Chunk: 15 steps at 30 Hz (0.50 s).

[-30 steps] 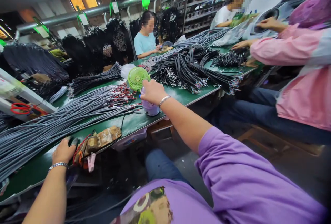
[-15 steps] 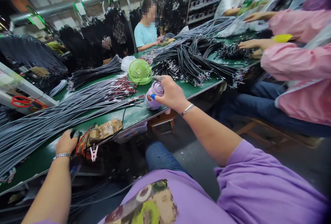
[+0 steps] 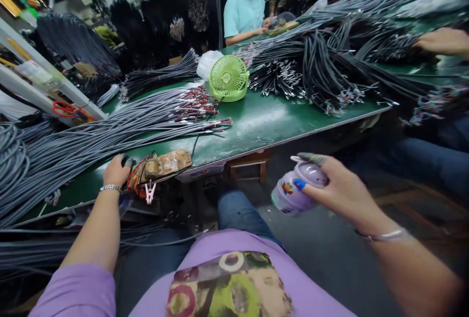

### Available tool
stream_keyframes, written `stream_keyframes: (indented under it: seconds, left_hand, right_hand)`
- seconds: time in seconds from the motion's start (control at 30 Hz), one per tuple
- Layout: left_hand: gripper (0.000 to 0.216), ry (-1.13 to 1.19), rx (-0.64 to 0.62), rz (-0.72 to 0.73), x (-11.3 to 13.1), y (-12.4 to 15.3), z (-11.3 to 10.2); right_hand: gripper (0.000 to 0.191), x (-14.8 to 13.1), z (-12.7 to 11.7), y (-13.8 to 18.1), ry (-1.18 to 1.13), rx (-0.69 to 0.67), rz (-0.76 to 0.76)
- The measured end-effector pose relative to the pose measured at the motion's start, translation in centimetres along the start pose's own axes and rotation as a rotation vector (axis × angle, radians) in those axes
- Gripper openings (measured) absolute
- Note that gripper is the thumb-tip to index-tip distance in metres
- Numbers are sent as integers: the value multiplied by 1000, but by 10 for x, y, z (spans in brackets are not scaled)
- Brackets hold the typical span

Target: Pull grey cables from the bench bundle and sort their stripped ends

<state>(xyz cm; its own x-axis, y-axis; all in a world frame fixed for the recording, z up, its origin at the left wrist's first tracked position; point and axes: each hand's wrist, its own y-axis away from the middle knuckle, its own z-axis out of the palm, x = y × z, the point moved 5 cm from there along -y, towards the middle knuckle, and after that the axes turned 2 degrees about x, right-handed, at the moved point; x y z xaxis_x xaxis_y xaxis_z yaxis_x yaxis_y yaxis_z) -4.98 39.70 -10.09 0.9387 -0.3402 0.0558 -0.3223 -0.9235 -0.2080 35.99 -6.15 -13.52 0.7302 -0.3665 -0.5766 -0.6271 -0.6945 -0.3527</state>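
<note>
1. Right hand (image 3: 342, 192): fingers curled round a small purple bottle (image 3: 297, 187), thumb on the near side, forefinger lying over the cap; bottle gripped in the air, off the table, above the knees and in front of the bench edge.
2. Purple bottle: rounded, pale lilac, tilted with its cap toward the hand, a coloured sticker on its side; well apart from the green fan (image 3: 227, 78).
3. Left hand (image 3: 116, 171): resting on the near edge of the green table (image 3: 264, 121), fingers bent together with dark fingertips pressed down, touching the left end of a taped brown tool (image 3: 161, 165); not clear whether anything is pinched beneath them.
4. Taped brown tool: lying flat along the table edge, red wires at its left end, a pink clip (image 3: 149, 193) hanging just below it.
5. Grey cables (image 3: 91, 141): long bundle fanned across the table left of the tool, red-tipped ends pointing toward the fan.
6. Green fan: standing upright on the table, beyond the cable ends.
7. Black cables (image 3: 322, 68): heaped on the far right of the table.
8. Red scissors (image 3: 64, 108): on a rail at far left.
9. Person in a light blue shirt (image 3: 244, 11): seated at the far side, hands on the table.
</note>
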Motion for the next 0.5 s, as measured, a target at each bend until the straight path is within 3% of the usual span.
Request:
stream_keyframes:
  seconds: [0.23,0.27,0.4,0.5]
  left_hand:
    - [54,-15,-30,-21,2,2,0]
    - [54,-17,-27,-22,3,2,0]
    - [54,-49,-21,-25,6,2,0]
    - [54,-88,-30,-21,6,-1,2]
  right_hand:
    - [50,42,132,-12,306,-338,-24]
    - [47,47,147,-18,331,-372,31]
    - [48,49,198,-55,306,-388,47]
    - [39,40,227,-84,275,-400,32]
